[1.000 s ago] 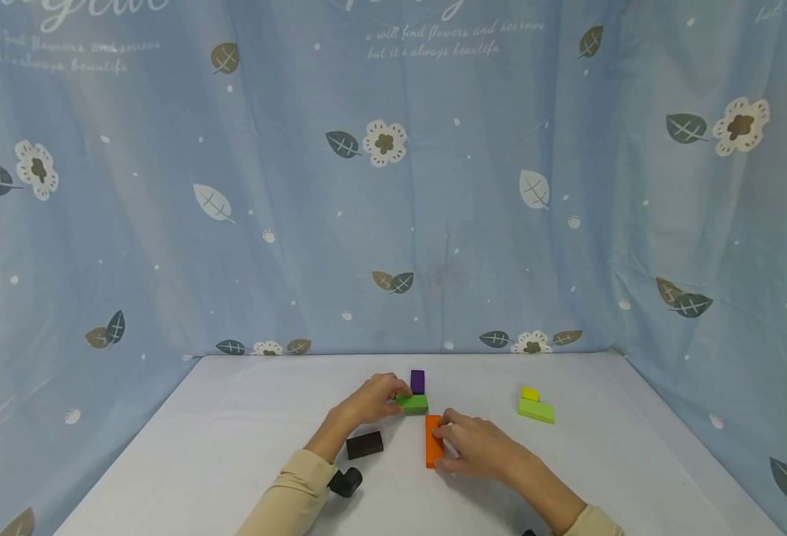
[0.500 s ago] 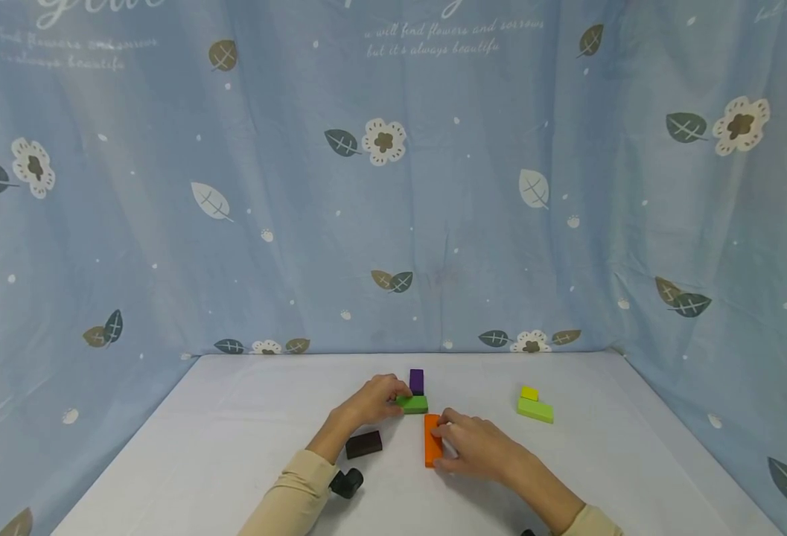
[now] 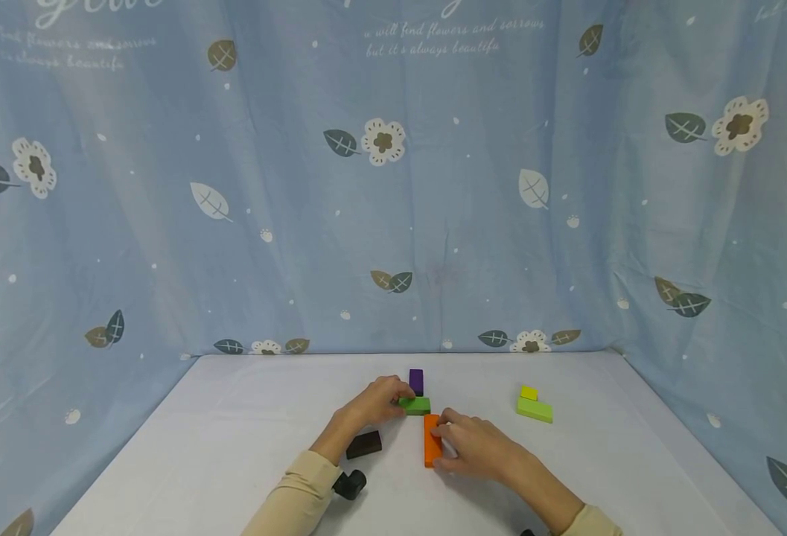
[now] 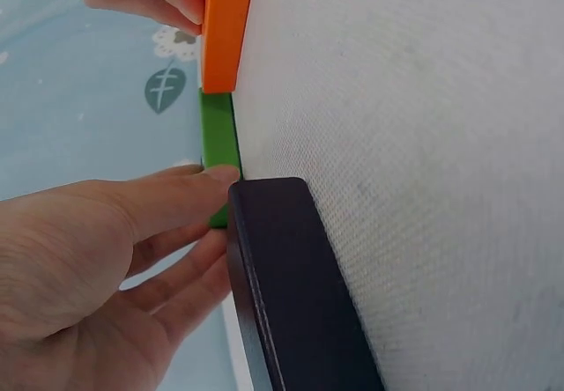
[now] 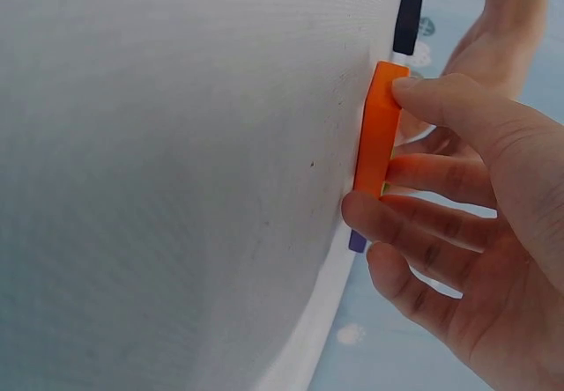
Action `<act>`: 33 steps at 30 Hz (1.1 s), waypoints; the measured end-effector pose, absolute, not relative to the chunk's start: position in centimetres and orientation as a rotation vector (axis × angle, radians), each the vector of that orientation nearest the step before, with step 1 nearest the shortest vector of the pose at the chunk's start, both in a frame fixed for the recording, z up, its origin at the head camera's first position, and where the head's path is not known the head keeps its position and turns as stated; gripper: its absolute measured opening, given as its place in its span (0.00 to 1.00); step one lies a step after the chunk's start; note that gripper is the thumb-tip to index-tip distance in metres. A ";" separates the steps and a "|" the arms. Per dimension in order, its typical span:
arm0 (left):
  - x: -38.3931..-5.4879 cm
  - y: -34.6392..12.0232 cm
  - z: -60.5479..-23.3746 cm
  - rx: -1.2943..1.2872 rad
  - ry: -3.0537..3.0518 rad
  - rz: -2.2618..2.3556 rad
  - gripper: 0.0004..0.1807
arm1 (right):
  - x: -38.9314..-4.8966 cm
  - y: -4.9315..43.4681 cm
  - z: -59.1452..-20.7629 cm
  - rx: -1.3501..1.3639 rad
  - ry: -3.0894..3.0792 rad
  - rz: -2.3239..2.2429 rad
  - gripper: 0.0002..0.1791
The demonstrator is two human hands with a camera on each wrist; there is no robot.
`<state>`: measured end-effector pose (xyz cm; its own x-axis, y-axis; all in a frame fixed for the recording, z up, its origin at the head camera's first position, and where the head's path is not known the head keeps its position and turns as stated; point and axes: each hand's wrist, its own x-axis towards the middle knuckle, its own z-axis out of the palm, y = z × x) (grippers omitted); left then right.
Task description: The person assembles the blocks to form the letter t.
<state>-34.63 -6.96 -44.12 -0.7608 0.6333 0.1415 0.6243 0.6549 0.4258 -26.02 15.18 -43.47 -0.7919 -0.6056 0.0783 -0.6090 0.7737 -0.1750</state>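
Observation:
In the head view my left hand (image 3: 376,402) pinches a green block (image 3: 418,406) by its left part, thumb on the near side and fingers beyond. A purple block (image 3: 416,382) lies right behind it, end-on to its back edge. My right hand (image 3: 480,447) grips an orange block (image 3: 431,441) lengthwise, its thumb at the near end and fingers at the far end. That block's far end comes close to the green block's right front corner. A dark brown block (image 3: 364,444) lies by my left wrist; in the left wrist view this dark block (image 4: 304,285) hides part of the green one.
To the right on the white table (image 3: 634,461) a small yellow block (image 3: 529,393) sits against a lime-green block (image 3: 534,410). A black wrist device (image 3: 350,485) hangs at my left cuff. A blue patterned curtain (image 3: 393,223) surrounds the table's back and sides.
My left hand and the green block have shifted slightly to the right, nearer the orange block. The right hand and orange block stay in place.

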 end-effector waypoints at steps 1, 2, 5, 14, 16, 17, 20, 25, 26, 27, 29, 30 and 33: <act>-34.6 -6.9 -44.1 1.075 2.840 0.720 0.15 | -26.0 15.2 -43.4 1.006 -2.945 0.297 0.24; -34.7 -6.9 -44.2 1.073 2.841 0.720 0.15 | -26.0 15.2 -43.4 1.005 -2.947 0.294 0.24; -34.7 -6.8 -44.2 1.066 2.840 0.720 0.15 | -26.0 15.1 -43.3 1.001 -2.955 0.294 0.24; -34.6 -6.8 -44.3 1.068 2.841 0.712 0.15 | -26.0 15.1 -43.4 1.011 -2.935 0.284 0.24; -34.5 -6.8 -44.3 1.062 2.841 0.708 0.15 | -26.0 15.0 -43.5 1.013 -2.930 0.285 0.24; -34.5 -6.8 -44.3 1.058 2.840 0.708 0.15 | -26.0 15.0 -43.5 1.013 -2.929 0.283 0.24; -34.4 -6.8 -44.3 1.067 2.838 0.704 0.15 | -25.9 15.0 -43.5 1.008 -2.933 0.281 0.24; -34.3 -6.8 -44.2 1.076 2.829 0.707 0.15 | -25.9 15.1 -43.4 1.000 -2.941 0.279 0.23; -34.3 -6.8 -44.1 1.074 2.829 0.708 0.15 | -26.0 15.1 -43.4 0.999 -2.941 0.280 0.23; -34.3 -6.8 -44.1 1.070 2.829 0.707 0.15 | -26.0 15.1 -43.4 1.001 -2.941 0.282 0.23; -34.2 -6.8 -44.1 1.065 2.831 0.705 0.15 | -26.0 15.1 -43.4 1.002 -2.943 0.286 0.23; -34.2 -6.8 -44.1 1.064 2.833 0.704 0.15 | -26.0 15.1 -43.4 1.004 -2.944 0.291 0.23; -34.2 -6.7 -44.2 1.063 2.836 0.702 0.15 | -26.0 15.1 -43.4 1.002 -2.952 0.294 0.24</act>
